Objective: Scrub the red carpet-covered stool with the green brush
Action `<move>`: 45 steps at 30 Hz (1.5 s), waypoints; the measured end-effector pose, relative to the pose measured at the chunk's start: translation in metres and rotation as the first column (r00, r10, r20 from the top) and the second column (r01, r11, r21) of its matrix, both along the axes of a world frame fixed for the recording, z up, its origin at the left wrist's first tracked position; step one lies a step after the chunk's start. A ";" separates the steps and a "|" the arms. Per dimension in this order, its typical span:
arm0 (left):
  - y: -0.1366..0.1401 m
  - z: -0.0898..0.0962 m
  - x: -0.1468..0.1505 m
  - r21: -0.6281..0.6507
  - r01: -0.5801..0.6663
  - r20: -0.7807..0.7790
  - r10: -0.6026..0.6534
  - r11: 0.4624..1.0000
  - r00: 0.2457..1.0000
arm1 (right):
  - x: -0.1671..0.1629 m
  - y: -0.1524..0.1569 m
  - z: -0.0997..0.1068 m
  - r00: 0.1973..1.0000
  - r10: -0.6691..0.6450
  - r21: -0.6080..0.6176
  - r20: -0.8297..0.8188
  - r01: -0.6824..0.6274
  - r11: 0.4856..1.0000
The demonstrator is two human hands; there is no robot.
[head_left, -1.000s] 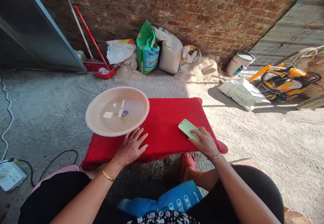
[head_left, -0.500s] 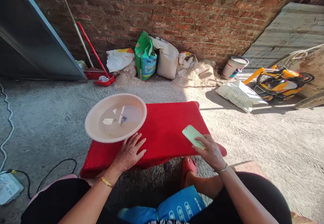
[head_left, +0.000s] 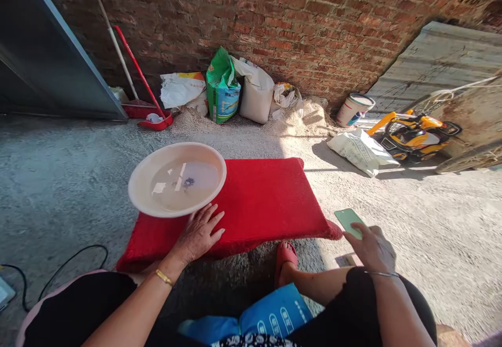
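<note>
A pale green smartphone (head_left: 348, 220) is gripped by its near end in my right hand (head_left: 374, 247), out beyond the right edge of the red cloth (head_left: 270, 195). My left hand (head_left: 200, 232) lies on that cloth with its fingers spread, just in front of a wide cream basin (head_left: 137, 192). Clear water stands in the basin, with bright reflections and a small dark pattern showing through it. The basin rests on the left part of the cloth-covered surface. Between my legs lies a blue bag (head_left: 274, 315) with white print.
Along the brick wall stand a red dustpan (head_left: 162, 122), a green sack (head_left: 223, 93), a white sack (head_left: 257, 96) and a bucket (head_left: 355, 109). A yellow toy vehicle (head_left: 415, 135) sits at the right behind a flat white bag (head_left: 363, 150). A black cable (head_left: 72, 263) runs along the floor at left.
My right hand has carried the smartphone to the right, from above the red cloth to past its edge. My left hand stays on the cloth. The view has shifted slightly.
</note>
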State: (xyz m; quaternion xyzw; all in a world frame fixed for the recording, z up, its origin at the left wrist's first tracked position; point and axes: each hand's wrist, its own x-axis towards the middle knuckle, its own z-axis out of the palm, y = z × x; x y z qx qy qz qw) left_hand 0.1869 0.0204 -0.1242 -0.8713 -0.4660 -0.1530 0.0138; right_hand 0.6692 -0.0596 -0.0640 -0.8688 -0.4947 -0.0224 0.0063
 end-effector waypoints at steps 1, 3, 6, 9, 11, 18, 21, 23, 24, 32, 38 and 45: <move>-0.001 0.001 0.001 -0.004 -0.005 0.000 0.005 1.000 1.000 | 0.003 -0.004 0.001 0.998 -0.058 0.026 -0.012 0.058 0.998; -0.002 0.004 0.002 -0.013 -0.018 -0.009 0.018 1.000 1.000 | -0.008 -0.011 0.000 0.997 -0.039 0.121 -0.071 0.047 0.992; -0.003 0.008 0.004 -0.020 -0.032 -0.037 0.032 0.999 0.999 | -0.063 -0.016 -0.009 0.945 0.289 0.306 -0.155 -0.233 0.923; -0.003 0.009 0.004 -0.016 -0.037 -0.047 0.036 0.999 0.998 | -0.144 -0.024 -0.022 0.760 0.618 0.366 -0.201 -0.527 0.767; -0.003 0.008 0.003 -0.011 -0.035 -0.045 0.034 0.999 0.998 | -0.191 -0.030 -0.030 0.674 0.710 0.365 -0.205 -0.620 0.694; -0.001 0.005 0.002 0.010 -0.019 -0.006 0.019 1.000 1.000 | -0.171 -0.031 -0.039 0.741 0.632 0.317 -0.228 -0.557 0.767; -0.002 0.006 0.004 0.005 -0.015 0.003 0.015 1.000 1.000 | -0.110 -0.038 -0.033 0.898 0.331 0.252 -0.291 -0.261 0.932; -0.003 0.006 0.006 -0.003 -0.021 -0.003 0.021 1.000 1.000 | -0.081 -0.046 -0.028 0.950 0.154 0.228 -0.270 -0.092 0.969; -0.004 0.006 0.006 -0.010 -0.024 -0.008 0.024 1.000 1.000 | -0.072 -0.049 -0.026 0.964 0.112 0.237 -0.243 -0.054 0.970; -0.008 0.026 -0.014 -0.159 0.006 -0.047 -0.014 0.987 0.999 | -0.162 -0.045 -0.021 0.648 0.757 0.415 -0.081 -0.669 0.617; -0.012 0.037 -0.027 -0.182 -0.002 -0.107 -0.018 0.983 0.994 | -0.282 -0.027 -0.026 0.236 0.971 0.295 0.029 -0.930 0.218; -0.012 0.042 -0.022 -0.191 -0.019 -0.162 -0.013 0.981 0.987 | -0.245 -0.006 -0.044 0.200 0.965 0.160 0.168 -0.972 0.173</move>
